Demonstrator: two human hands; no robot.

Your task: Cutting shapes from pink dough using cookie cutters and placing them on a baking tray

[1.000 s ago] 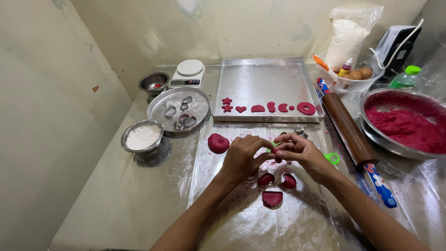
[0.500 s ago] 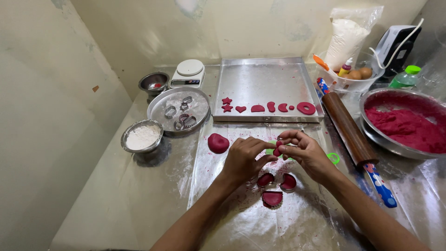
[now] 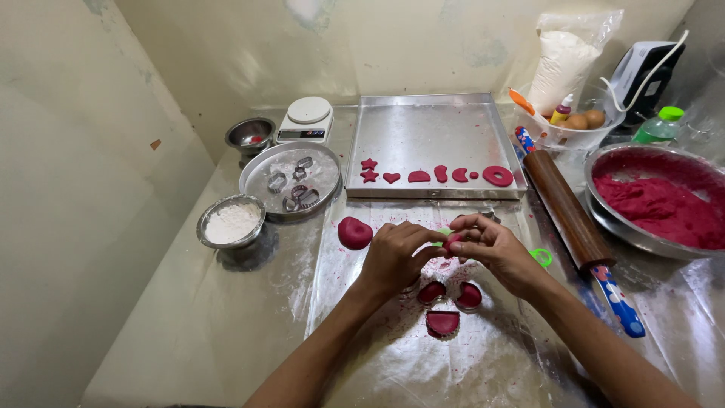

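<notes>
Our left hand [image 3: 393,253] and right hand [image 3: 495,245] meet over the table [image 3: 189,317], both grips pinching a small red dough piece [image 3: 453,243], shaping it; careful, light pressure seems needed next.

Foil-covered table [image 3: 226,332] under baking tray [image 3: 430,136]

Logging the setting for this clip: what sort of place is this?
Most likely a small home or workshop baking corner. A baking tray holds cut red dough shapes, a rolling pin lies beside a bowl of red dough, and both hands pinch a small piece of dough over a foil-covered worktop.
</notes>
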